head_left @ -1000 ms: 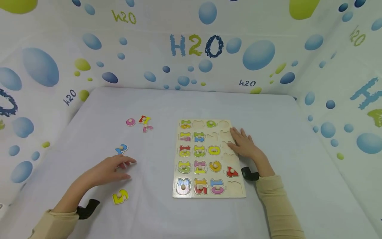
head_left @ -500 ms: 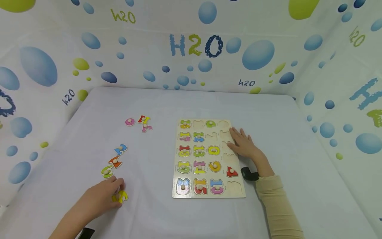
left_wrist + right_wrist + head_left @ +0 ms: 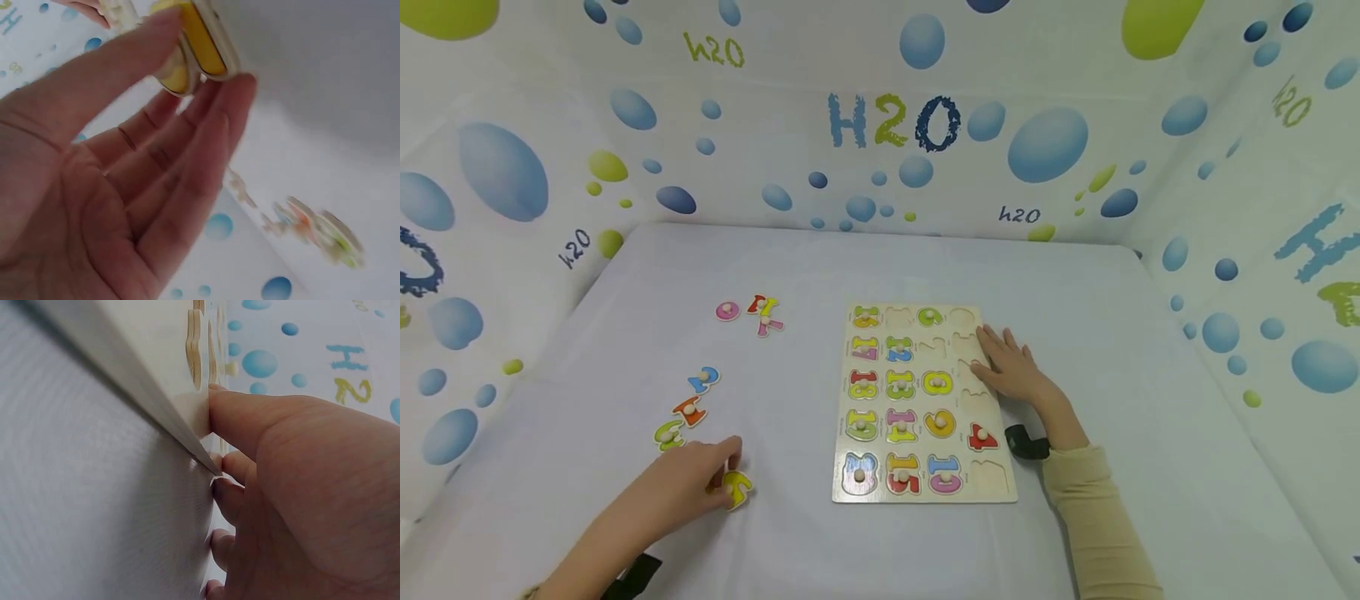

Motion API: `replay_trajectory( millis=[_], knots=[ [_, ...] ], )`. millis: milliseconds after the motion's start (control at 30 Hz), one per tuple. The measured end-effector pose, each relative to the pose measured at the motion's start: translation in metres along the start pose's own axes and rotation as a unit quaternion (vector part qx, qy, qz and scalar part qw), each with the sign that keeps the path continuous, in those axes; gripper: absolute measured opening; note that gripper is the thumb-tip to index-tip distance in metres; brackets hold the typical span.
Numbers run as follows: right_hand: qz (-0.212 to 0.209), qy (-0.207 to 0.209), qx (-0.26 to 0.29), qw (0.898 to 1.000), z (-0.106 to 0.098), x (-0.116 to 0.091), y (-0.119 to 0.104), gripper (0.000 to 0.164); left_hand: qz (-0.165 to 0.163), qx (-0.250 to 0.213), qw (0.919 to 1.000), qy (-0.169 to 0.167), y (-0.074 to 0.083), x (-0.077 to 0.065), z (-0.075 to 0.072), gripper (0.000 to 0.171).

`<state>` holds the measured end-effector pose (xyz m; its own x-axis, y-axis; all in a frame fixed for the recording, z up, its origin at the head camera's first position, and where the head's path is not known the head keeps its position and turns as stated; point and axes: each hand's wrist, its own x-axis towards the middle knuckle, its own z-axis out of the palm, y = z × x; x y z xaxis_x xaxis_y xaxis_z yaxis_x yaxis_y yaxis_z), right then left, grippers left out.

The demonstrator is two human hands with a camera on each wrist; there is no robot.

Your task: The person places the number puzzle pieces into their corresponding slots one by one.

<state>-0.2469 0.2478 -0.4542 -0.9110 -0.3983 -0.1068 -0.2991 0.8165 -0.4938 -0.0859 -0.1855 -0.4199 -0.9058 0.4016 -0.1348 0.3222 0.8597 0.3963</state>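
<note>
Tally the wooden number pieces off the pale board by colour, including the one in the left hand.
Pink wooden numbers: 2
Red-and-yellow wooden number: 1
Blue wooden number: 1
Orange wooden number: 1
Green wooden number: 1
Yellow wooden number, in the left hand: 1
Total: 7

Board (image 3: 988, 477) right of centre on table (image 3: 820, 550), right hand (image 3: 1017, 372) on its right edge, number piece (image 3: 741, 489) in left hand (image 3: 685, 482), near left, loose numbers (image 3: 689, 411) beyond
</note>
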Motion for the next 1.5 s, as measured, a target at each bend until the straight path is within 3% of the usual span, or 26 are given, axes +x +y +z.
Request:
replay_trajectory(
  millis=[100,200,267,433,633,733,833,967,1100,1267,1500],
  knots=[
    [0.004,0.001,-0.006,1.000,0.000,0.000,0.000,0.068,0.050,-0.073,0.9961,-0.001,0.011,0.020,-0.003,0.029],
    [0.002,0.002,-0.002,1.000,0.000,0.000,-0.001,0.067,0.100,-0.148,0.9838,-0.012,0.023,0.044,-0.002,0.028],
    [-0.001,-0.001,0.001,1.000,0.001,0.001,-0.002,0.068,0.117,-0.174,0.9777,-0.018,0.030,0.057,0.001,0.028],
    [-0.001,-0.008,0.002,1.000,0.003,0.003,-0.005,0.068,0.106,-0.134,0.9851,0.021,0.035,0.083,0.003,0.028],
    [0.006,-0.002,-0.007,1.000,0.002,0.002,-0.005,0.068,0.068,-0.095,0.9893,0.087,0.026,0.124,-0.017,0.014],
    [0.004,-0.001,-0.005,1.000,0.001,0.001,-0.005,0.068,0.043,-0.074,0.9933,0.077,0.026,0.145,-0.023,0.028],
    [0.003,0.000,0.001,1.000,0.001,0.000,-0.005,0.067,0.016,-0.037,0.9986,0.035,0.030,0.160,-0.024,0.037],
    [0.003,-0.002,0.003,1.000,0.002,0.000,-0.006,0.068,-0.029,0.016,0.9993,-0.018,0.036,0.169,-0.023,0.035],
    [0.002,-0.002,-0.001,1.000,0.002,0.001,-0.006,0.068,-0.050,0.020,0.9983,-0.025,0.036,0.171,-0.019,0.033],
    [0.010,-0.005,-0.010,1.000,0.001,0.001,-0.003,0.069,-0.044,-0.054,0.9975,0.003,0.029,0.172,-0.010,0.030],
    [0.009,0.002,-0.009,1.000,-0.001,-0.001,-0.001,0.069,-0.020,-0.160,0.9859,0.045,0.021,0.172,-0.003,0.014]
  ],
)
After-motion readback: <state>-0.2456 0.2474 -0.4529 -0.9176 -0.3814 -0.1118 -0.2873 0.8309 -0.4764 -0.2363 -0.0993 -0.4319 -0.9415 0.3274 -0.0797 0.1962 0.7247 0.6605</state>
